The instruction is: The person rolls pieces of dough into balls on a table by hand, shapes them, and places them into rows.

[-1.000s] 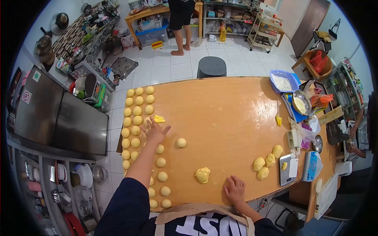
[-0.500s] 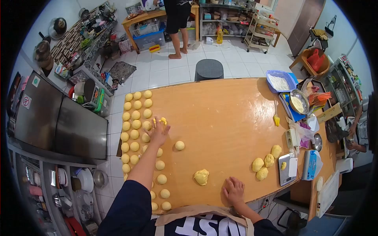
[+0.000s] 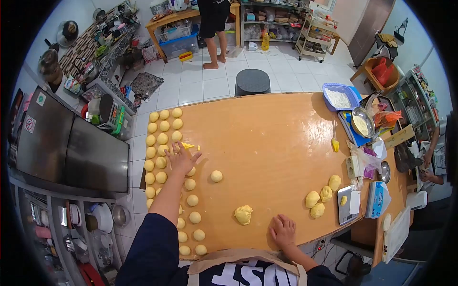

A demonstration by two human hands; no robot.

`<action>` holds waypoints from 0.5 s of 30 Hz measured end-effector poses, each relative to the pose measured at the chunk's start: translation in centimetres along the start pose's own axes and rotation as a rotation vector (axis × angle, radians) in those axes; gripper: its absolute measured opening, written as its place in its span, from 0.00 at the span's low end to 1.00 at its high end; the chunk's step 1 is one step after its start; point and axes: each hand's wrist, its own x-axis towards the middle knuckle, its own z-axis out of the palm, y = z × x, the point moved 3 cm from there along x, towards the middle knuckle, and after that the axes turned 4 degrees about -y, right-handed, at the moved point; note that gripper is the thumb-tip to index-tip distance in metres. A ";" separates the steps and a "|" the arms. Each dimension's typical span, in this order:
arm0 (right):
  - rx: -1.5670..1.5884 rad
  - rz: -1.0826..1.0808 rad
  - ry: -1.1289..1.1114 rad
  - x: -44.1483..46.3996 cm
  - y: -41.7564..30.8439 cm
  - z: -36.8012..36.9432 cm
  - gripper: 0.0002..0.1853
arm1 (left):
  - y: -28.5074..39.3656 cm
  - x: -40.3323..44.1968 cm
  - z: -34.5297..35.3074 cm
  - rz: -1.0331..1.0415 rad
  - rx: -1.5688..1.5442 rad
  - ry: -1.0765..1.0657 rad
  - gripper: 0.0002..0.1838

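Note:
My left hand point(image 3: 180, 159) reaches over the rows of round dough balls point(image 3: 162, 138) at the table's left side, its fingers spread. Bright yellow scraps point(image 3: 188, 145) lie beside its fingertips; whether they touch the fingers is unclear. Some balls are hidden under this hand and forearm. A single ball point(image 3: 216, 176) sits to its right. My right hand point(image 3: 283, 230) rests on the tabletop near the front edge, fingers lying on the wood and holding nothing. Left of it is a rough lump of dough point(image 3: 243, 215).
Several dough pieces point(image 3: 312, 199) lie by a scale point(image 3: 348, 205) on the right. Behind them are a yellow brush point(image 3: 335, 145), a blue basket of flour point(image 3: 340, 97) and a metal bowl point(image 3: 363, 122). A stool point(image 3: 253, 82) and a standing person point(image 3: 214, 33) are beyond the table.
My left hand has shifted slightly left and its fingers have spread beside the yellow scraps, which have changed shape. My right hand stays in place. The view has tilted slightly.

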 end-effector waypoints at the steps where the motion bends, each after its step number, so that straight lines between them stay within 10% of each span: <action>1: 0.002 -0.003 0.005 0.0 0.0 0.0 0.24 | 0.3 -0.1 -0.1 -0.008 0.006 -0.011 0.64; 15: 0.009 -0.001 -0.037 0.0 0.0 -0.1 0.25 | 2.0 0.1 -0.1 0.041 0.031 -0.067 0.65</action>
